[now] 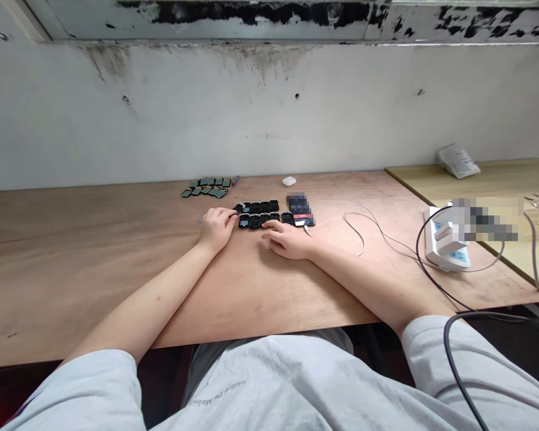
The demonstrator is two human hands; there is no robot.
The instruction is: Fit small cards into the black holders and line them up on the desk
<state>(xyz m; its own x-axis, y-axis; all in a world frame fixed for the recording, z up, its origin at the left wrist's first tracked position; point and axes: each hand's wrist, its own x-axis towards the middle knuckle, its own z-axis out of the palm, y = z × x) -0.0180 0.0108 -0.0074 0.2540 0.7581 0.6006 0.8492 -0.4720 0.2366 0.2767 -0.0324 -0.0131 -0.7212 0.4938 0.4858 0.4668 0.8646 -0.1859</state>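
Two rows of small black plastic housings point(259, 221) lie on the wooden table in front of me, some with a bluish-grey piece inside. My left hand point(217, 228) is closed at the left end of the rows, its fingertips on a small black piece point(239, 208). Just below the front row rests my right hand point(288, 240), fingers loosely bent and apart, the index finger reaching to a housing's edge; I see nothing held in it. One more black housing point(287, 218) sits to the right of the front row, beside a phone point(300, 211).
Several green circuit boards point(206, 187) lie at the back left by a purple tool point(236, 179). A white earbud case point(289, 181) is near the wall. To the right, a white cable point(381, 232) runs to a power strip point(447, 254); a black cable point(424, 263) loops beside it.
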